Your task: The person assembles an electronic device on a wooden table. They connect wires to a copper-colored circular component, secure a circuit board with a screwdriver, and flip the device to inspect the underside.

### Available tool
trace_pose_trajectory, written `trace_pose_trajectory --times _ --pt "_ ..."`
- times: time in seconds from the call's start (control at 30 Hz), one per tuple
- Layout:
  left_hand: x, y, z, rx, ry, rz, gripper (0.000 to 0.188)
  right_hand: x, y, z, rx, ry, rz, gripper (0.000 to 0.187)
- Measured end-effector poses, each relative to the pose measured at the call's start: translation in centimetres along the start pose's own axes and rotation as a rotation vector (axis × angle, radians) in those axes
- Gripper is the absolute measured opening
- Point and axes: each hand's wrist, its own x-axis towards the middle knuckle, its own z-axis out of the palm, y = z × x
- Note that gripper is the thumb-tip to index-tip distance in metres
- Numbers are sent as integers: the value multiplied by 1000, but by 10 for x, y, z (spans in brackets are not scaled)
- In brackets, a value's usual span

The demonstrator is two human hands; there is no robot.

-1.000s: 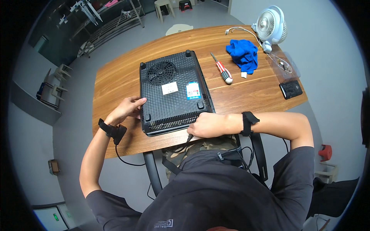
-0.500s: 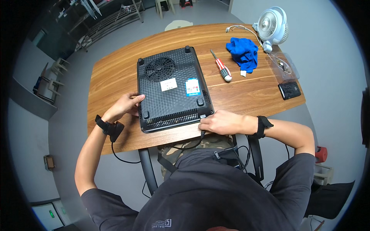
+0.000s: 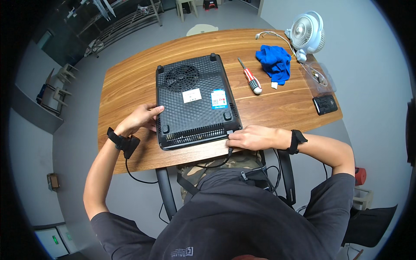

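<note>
A black induction cooker [image 3: 186, 115] lies upside down on the wooden table, its round fan grille, feet and two labels facing up. My left hand [image 3: 143, 118] grips its left edge, thumb on the underside panel and fingers down the side. At the near right corner my right hand [image 3: 249, 138] is closed, fingertips pressed against the corner. What lies between those fingertips is hidden. Just below them a black cord [image 3: 229, 158] with a ribbed end hangs over the table's front edge. A screwdriver [image 3: 250, 78] with a red, white and dark handle lies to the cooker's right.
Beyond the screwdriver lies a crumpled blue cloth [image 3: 275, 65]. A white fan [image 3: 303, 34] with its cable stands at the far right. A clear plastic tray [image 3: 320, 78] with small parts and a black phone-like device [image 3: 325, 105] sit along the right edge of the table [image 3: 130, 82].
The whole view has shifted slightly. Both hands keep their places on the cooker, which has not visibly moved on the table.
</note>
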Motion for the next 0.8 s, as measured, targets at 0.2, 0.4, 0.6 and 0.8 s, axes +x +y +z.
trace_pose_trajectory --times 0.2,0.4,0.6,0.8 --pt "-6 3 8 72 63 12 77 -3 2 3 -1 8 12 24" --pt "-5 7 4 61 -1 -30 77 -12 5 5 -41 29 -6 29" --pt "1 -1 3 66 55 -27 79 -7 4 7 6 60 30 29" --pt "0 9 5 115 83 -43 81 -7 7 6 -78 106 -1 29"
